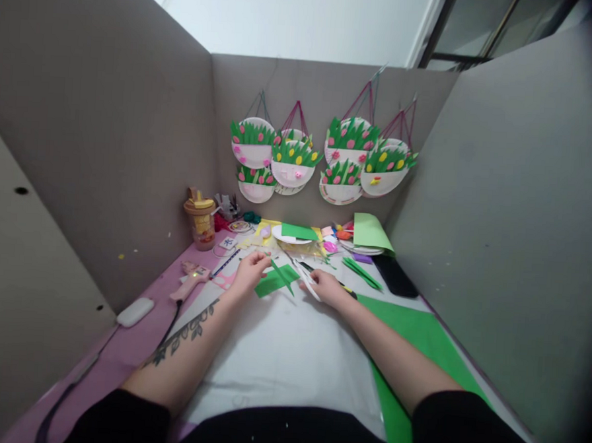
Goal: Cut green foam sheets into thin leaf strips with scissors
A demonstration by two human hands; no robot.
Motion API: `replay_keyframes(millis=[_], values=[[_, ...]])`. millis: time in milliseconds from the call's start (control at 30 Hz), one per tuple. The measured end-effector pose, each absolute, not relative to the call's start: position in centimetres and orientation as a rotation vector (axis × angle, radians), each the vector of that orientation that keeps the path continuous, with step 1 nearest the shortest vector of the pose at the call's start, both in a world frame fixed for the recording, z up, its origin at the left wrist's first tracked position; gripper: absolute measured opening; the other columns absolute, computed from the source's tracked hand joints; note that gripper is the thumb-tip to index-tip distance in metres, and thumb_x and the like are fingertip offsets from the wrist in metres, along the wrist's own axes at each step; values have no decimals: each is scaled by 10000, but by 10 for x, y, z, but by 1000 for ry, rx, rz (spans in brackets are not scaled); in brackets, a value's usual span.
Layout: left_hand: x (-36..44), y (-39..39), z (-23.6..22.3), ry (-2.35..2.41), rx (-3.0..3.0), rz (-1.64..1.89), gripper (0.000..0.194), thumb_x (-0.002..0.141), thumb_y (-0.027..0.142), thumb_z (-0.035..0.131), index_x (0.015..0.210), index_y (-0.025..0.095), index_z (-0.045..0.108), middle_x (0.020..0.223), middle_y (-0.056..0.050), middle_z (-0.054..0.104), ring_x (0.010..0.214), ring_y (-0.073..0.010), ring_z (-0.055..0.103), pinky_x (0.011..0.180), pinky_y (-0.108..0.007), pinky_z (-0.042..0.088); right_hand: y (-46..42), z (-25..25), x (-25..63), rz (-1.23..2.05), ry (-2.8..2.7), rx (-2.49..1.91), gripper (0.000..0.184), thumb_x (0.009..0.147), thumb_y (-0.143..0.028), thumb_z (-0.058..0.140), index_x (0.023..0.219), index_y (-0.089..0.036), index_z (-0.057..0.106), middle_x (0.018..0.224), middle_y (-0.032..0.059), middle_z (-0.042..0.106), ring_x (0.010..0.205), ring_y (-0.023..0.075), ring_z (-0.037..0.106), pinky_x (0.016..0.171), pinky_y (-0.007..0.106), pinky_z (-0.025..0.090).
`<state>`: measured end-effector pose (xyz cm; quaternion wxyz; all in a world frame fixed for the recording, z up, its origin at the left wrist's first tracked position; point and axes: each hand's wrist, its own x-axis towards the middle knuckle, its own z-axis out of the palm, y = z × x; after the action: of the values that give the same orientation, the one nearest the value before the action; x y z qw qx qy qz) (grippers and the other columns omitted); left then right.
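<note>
My left hand (252, 271) pinches one end of a narrow green paper strip (284, 279), which slants down to the right over the table. Under the strip lies a wider rectangle of green paper (269, 286). In my right hand (325, 286) is a pair of white-handled scissors (309, 282), its blades pointing up and left toward the strip. A gap shows between the scissors and the strip. Just behind my right hand a black and yellow tool (348, 291) lies partly hidden.
Green sheets (413, 340) lie at the right, near a phone (395, 276) and cut green strips (363, 272). A pink glue gun (191, 283) and a lidded cup (202, 224) stand left. Paper plates (276, 234) sit at the back; decorated plates (293, 165) hang on the partition.
</note>
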<state>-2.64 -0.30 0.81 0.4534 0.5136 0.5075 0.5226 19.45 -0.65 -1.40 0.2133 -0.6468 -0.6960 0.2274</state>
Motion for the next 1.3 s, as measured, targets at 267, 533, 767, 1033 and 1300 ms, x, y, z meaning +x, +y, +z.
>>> replay_keyframes(millis=[267, 533, 767, 1033, 1300], values=[[-35, -5, 14, 1358, 1602, 1847, 163, 756, 342, 582, 715, 185, 566, 1240, -88, 478, 1210, -239, 404, 999, -365, 320, -12, -15, 193, 224, -2178, -1868, 341, 832, -414, 480, 972, -164, 664, 992, 111, 635, 864, 208, 582, 675, 255, 364], [-15, -9, 1, 910, 1405, 1289, 257, 682, 381, 630, 655, 179, 472, 607, 44, 448, 578, -97, 416, 584, -224, 350, -19, -3, 186, 782, -1940, -1284, 356, 833, -454, 504, 845, -160, 704, 783, 48, 602, 723, 156, 528, 644, 250, 387], [-11, -15, 2, 824, 1421, 1235, 282, 692, 423, 641, 734, 171, 521, 724, 16, 527, 679, -111, 470, 650, -226, 375, -24, -2, 180, 1337, -1887, -1046, 430, 706, -508, 642, 852, -108, 702, 552, -37, 460, 493, 66, 346, 473, 207, 243], [-7, -20, 0, 835, 1543, 1021, 356, 707, 444, 653, 914, 165, 581, 757, 0, 571, 665, -119, 515, 602, -223, 384, -24, -1, 173, 1154, -1862, -1131, 358, 689, -482, 639, 681, -124, 636, 558, -33, 476, 525, 76, 385, 496, 205, 290], [-9, -17, -7, 948, 1656, 943, 282, 718, 412, 628, 748, 132, 626, 641, -12, 582, 581, -120, 503, 543, -225, 355, -24, -7, 172, 1134, -1796, -1197, 291, 710, -429, 599, 673, -140, 603, 535, -38, 461, 503, 79, 380, 476, 202, 292]])
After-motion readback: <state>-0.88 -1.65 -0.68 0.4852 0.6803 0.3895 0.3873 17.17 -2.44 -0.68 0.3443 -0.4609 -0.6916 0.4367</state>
